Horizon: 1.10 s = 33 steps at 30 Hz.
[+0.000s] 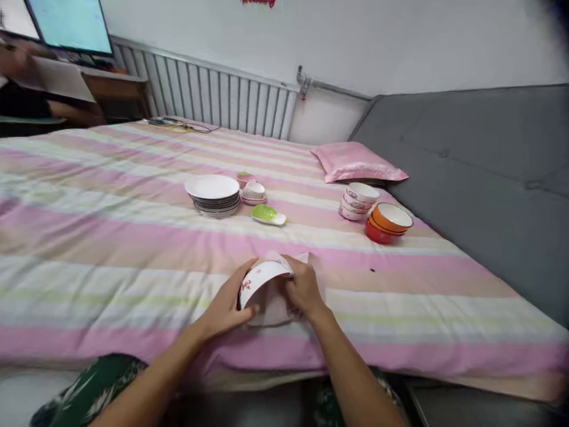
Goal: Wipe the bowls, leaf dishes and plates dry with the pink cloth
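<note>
A white bowl (262, 274) with small red flowers is tilted on its side near the bed's front edge. My left hand (227, 303) grips its left rim, with the thumb at the near side. At the bowl's right side, my right hand (303, 289) is closed on a thin pale cloth (276, 303) and presses it to the rim. Part of the cloth hangs within the bowl's opening, and a corner shows beyond my right hand. My right fingertips are partly hidden.
Beyond my hands stand stacked plates (213, 187), small white dishes (255, 191) and a green dish (267, 214). To the right are stacked patterned bowls (355, 204) and orange-red bowls (386, 225). A pink pillow (358, 161) lies behind; a person's arm (73, 112) shows far left.
</note>
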{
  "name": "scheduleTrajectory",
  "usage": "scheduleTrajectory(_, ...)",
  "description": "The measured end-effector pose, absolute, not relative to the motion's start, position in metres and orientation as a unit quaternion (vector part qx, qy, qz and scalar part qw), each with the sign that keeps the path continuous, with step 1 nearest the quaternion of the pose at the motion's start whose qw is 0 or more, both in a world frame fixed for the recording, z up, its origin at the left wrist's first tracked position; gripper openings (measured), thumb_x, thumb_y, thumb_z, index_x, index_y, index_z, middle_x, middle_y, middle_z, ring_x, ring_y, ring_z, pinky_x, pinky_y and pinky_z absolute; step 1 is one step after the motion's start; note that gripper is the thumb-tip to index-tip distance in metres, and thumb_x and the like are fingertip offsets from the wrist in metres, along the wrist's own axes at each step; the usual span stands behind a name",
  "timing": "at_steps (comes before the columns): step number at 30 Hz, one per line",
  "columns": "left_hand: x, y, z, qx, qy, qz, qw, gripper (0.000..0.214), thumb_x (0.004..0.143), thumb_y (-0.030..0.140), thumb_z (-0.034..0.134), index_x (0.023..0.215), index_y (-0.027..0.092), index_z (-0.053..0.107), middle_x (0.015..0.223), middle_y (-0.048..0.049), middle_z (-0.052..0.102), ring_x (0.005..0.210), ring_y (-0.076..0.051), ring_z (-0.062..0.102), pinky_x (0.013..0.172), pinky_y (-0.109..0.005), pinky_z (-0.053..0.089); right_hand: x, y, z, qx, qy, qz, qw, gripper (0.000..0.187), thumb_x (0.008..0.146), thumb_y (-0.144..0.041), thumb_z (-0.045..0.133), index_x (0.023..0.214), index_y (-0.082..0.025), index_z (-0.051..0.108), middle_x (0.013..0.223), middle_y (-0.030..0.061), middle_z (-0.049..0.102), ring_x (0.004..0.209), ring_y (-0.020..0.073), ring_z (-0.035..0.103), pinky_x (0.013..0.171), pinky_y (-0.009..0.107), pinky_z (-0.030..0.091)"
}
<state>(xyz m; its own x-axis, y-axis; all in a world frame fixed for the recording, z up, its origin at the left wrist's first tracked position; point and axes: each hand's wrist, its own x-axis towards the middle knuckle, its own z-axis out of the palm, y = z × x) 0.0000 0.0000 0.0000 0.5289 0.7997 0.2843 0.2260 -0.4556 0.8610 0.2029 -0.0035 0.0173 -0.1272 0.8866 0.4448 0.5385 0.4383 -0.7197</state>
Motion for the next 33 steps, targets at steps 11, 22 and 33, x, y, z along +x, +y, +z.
scheduleTrajectory(11,0.006,0.003,0.003,0.717,0.355,0.327,0.503,0.078,0.072,0.046,0.068,0.138,0.021,0.033,0.143,-0.0100,0.041,0.128,-0.028,0.041,0.106,-0.043,0.035,0.198,0.011,0.001,-0.535,-0.560,0.285,0.564,0.036,0.064,-0.012,0.042,0.086,-0.020,0.070,0.088,0.0022,0.072,0.085,0.0208,0.064,0.078,0.029,0.048)
scheduleTrajectory(22,0.008,-0.003,-0.002,0.700,0.405,0.386,0.444,0.078,0.071,0.044,0.068,0.137,0.020,0.035,0.132,-0.0128,0.051,0.117,-0.030,0.051,0.095,-0.042,0.045,0.170,0.008,-0.005,-0.513,-0.316,0.467,0.647,0.024,0.062,-0.030,0.062,0.080,-0.015,0.068,0.078,0.0036,0.071,0.074,0.0198,0.062,0.068,0.030,0.048)
scheduleTrajectory(33,0.009,-0.009,0.014,0.795,0.363,0.365,0.321,0.077,0.060,0.019,0.061,0.132,0.021,0.032,0.127,-0.0075,0.054,0.112,-0.026,0.054,0.094,-0.037,0.045,0.190,0.003,0.011,-0.476,-0.549,0.359,0.586,0.035,0.066,-0.010,0.045,0.088,-0.017,0.070,0.085,0.0008,0.072,0.080,0.0193,0.064,0.072,0.028,0.050)
